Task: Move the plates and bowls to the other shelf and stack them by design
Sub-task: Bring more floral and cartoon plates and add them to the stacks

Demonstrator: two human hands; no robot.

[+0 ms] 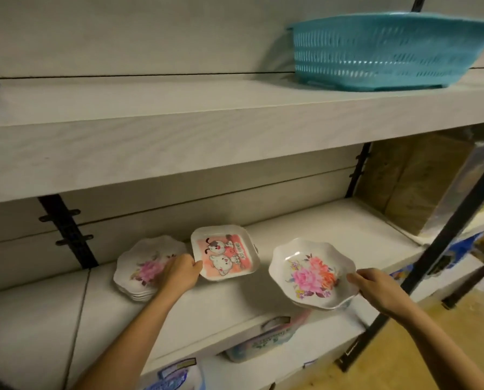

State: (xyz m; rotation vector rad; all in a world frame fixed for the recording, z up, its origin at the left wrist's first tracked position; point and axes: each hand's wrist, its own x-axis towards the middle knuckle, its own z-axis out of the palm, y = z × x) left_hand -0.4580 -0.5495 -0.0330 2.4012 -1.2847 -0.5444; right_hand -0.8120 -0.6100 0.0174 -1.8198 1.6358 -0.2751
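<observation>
On the middle shelf (235,302) lies a stack of white scalloped plates with a pink flower (143,270) at the left. My left hand (179,273) grips the near left edge of a square plate with cartoon dogs on pink (225,253), held just right of that stack. My right hand (376,287) holds the right rim of a scalloped flower plate with pink and orange blooms (311,273); at least one more plate sits under it. Whether these rest on the shelf or hover above it is unclear.
A teal plastic basket (381,49) sits on the upper shelf (179,142) at the right. A cardboard box (412,181) stands at the right end of the middle shelf. Black metal uprights (443,246) frame the rack. Packaged goods (263,339) lie on the shelf below.
</observation>
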